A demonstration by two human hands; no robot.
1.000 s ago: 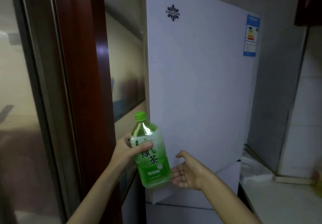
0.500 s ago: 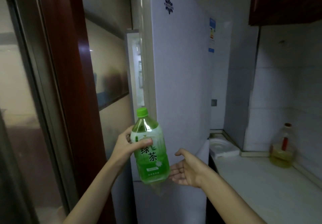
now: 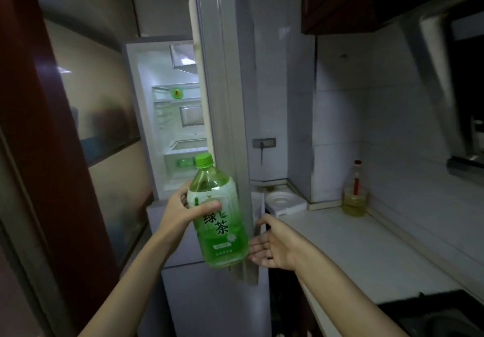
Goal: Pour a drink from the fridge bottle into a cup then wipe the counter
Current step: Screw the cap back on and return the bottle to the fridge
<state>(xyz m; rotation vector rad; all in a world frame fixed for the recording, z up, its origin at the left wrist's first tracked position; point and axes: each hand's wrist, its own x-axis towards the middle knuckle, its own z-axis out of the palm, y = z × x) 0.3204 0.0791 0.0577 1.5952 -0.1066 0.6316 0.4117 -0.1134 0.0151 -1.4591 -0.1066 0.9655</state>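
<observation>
My left hand (image 3: pixel 180 211) grips a green tea bottle (image 3: pixel 218 218) with a green cap around its upper body and holds it upright in front of the fridge. My right hand (image 3: pixel 272 245) is open, fingers straight, against the edge of the white fridge door (image 3: pixel 227 106) just right of the bottle's base. The door stands edge-on to me, and the lit fridge interior (image 3: pixel 178 127) shows behind it. A white counter (image 3: pixel 353 245) runs along the right. No cup is in view.
A bottle of yellow oil (image 3: pixel 355 192) stands at the back of the counter by the tiled wall. A white foam piece (image 3: pixel 285 201) lies in the counter's corner. A dark red door frame (image 3: pixel 39 153) is at my left, and a dark sink (image 3: pixel 440 321) at bottom right.
The fridge door has swung from facing me to edge-on, exposing the lit interior. The view has turned right, bringing the counter and oil bottle in. The bottle stays in my left hand.
</observation>
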